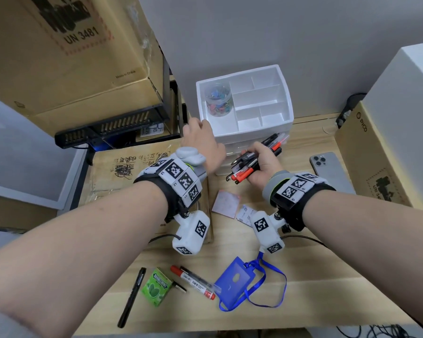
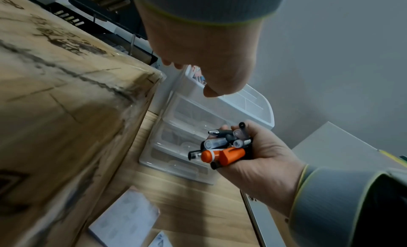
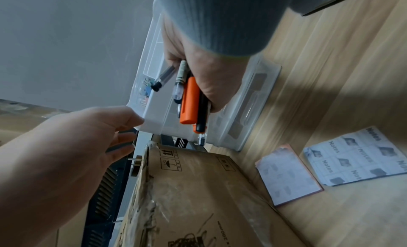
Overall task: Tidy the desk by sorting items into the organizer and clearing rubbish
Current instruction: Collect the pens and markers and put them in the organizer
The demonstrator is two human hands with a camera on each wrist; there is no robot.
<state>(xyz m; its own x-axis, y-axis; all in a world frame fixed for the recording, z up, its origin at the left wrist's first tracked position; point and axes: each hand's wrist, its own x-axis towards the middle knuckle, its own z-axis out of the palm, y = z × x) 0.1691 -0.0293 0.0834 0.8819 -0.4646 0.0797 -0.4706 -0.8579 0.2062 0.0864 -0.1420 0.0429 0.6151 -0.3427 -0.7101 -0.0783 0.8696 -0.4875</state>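
Observation:
A white organizer (image 1: pixel 254 134) with top compartments and clear drawers stands against the wall. Its left compartment holds a jar of coloured clips (image 1: pixel 217 98). My right hand (image 1: pixel 257 154) grips a bundle of pens and markers (image 1: pixel 252 164), black, clear and orange-red, just in front of the drawers (image 2: pixel 176 137). My left hand (image 1: pixel 195 123) is at the organizer's front-left corner (image 3: pixel 154 122), where its thumb (image 3: pixel 136 118) touches and the fingers lie loosely along the side. The bundle (image 3: pixel 191 101) points toward the left hand (image 3: pixel 130 132).
On the wooden desk near me lie a black pen (image 1: pixel 132 296), a green gum box (image 1: pixel 156 286), a red marker (image 1: pixel 193 281) and a blue badge holder with lanyard (image 1: pixel 235 284). Two note pads (image 1: pixel 226 203) lie mid-desk, a phone (image 1: pixel 332 169) to the right. Cardboard boxes (image 1: pixel 132 172) flank both sides.

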